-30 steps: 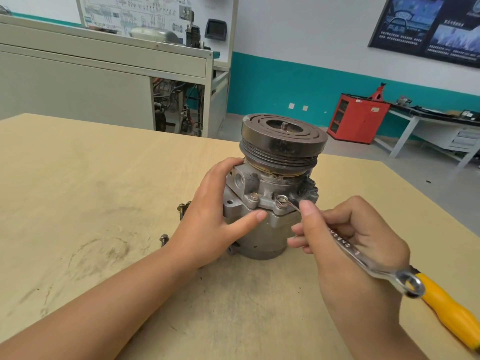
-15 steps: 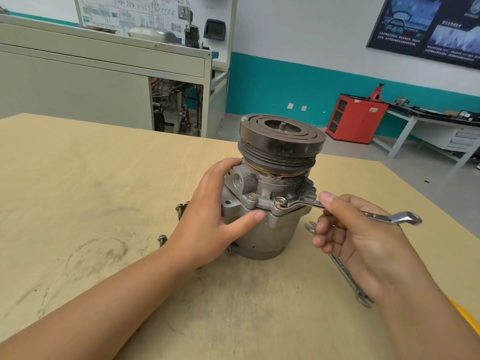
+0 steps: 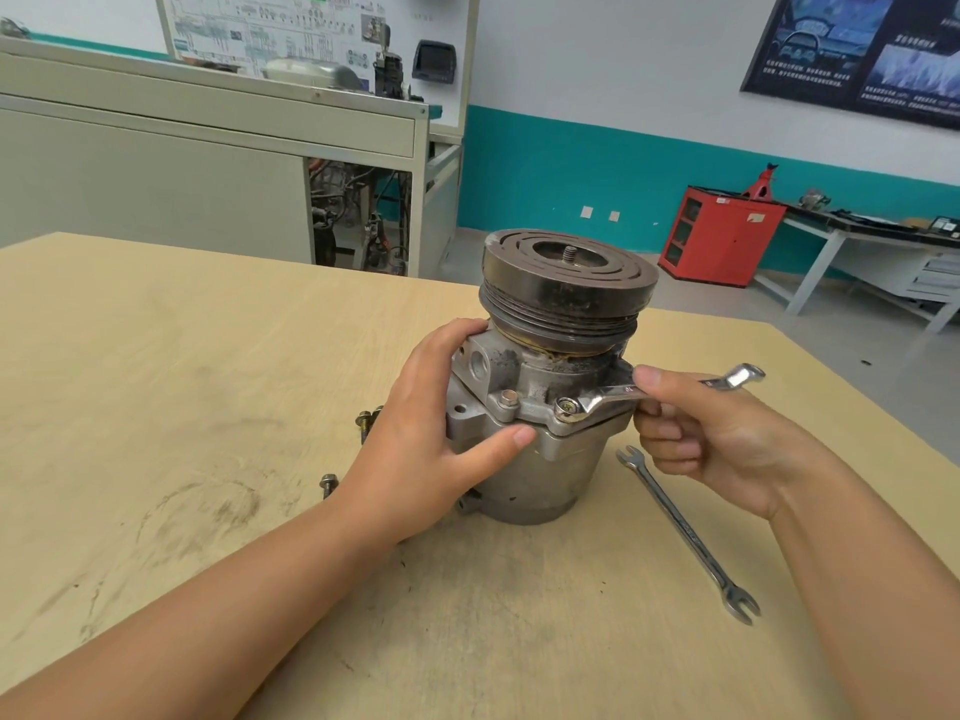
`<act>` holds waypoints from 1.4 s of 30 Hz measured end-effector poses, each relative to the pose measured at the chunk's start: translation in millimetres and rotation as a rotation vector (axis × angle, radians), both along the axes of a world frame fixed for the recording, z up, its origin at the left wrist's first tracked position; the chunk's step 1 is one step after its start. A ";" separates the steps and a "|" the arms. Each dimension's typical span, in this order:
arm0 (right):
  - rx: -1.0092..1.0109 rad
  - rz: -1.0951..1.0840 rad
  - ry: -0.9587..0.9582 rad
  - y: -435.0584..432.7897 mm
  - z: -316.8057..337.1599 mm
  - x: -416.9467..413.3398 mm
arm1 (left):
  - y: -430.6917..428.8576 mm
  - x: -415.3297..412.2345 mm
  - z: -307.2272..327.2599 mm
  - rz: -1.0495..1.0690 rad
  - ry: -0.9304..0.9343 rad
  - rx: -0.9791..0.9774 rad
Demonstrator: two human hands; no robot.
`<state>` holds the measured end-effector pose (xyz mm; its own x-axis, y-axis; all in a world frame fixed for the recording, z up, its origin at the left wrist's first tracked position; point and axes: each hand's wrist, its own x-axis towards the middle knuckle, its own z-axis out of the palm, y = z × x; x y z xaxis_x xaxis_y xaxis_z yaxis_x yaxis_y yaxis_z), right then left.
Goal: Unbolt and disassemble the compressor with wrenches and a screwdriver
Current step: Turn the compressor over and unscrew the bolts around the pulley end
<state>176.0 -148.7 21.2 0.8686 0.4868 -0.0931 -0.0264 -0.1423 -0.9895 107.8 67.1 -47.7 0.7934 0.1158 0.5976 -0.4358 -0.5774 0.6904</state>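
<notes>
A grey metal compressor (image 3: 545, 459) stands upright on the wooden table (image 3: 156, 356), its dark grooved pulley (image 3: 566, 283) on top. My left hand (image 3: 441, 439) grips the compressor's left side, thumb across the front. My right hand (image 3: 717, 433) holds a silver wrench (image 3: 613, 394) whose ring end sits on a flange bolt (image 3: 567, 407) at the front right. A second flange bolt (image 3: 506, 398) stands to its left.
A second silver open-end wrench (image 3: 685, 532) lies on the table to the right of the compressor. Loose bolts (image 3: 363, 423) and another bolt (image 3: 328, 483) lie left of it, partly behind my left hand. Cabinets, a red box and a bench stand beyond the table.
My right hand swung the wrench from pointing toward me round to the right, its ring end staying on the bolt. The second wrench came into view; the yellow handle left it.
</notes>
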 end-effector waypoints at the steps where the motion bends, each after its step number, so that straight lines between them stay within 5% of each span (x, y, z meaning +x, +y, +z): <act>1: 0.085 -0.037 -0.014 -0.1 -4.0 -5.8 | -0.2 0.0 -0.1 0.000 0.000 0.000; 7: 0.443 -0.193 -0.323 11.2 -10.0 -56.2 | 0.1 0.4 -0.5 0.007 0.000 0.006; 20: 0.061 -0.486 -0.986 41.2 -26.3 -96.4 | -0.1 1.2 -1.0 0.008 -0.006 0.000; 27: 0.256 -0.482 -0.614 34.6 -20.6 -93.1 | 0.5 2.2 -2.6 0.006 -0.012 -0.017; 36: 0.393 -0.102 -0.048 9.8 0.7 -35.7 | 0.8 2.6 -3.2 0.007 -0.006 -0.021; 42: 0.426 -0.030 0.029 12.8 6.5 -10.5 | 1.4 2.3 -3.4 0.000 -0.007 -0.014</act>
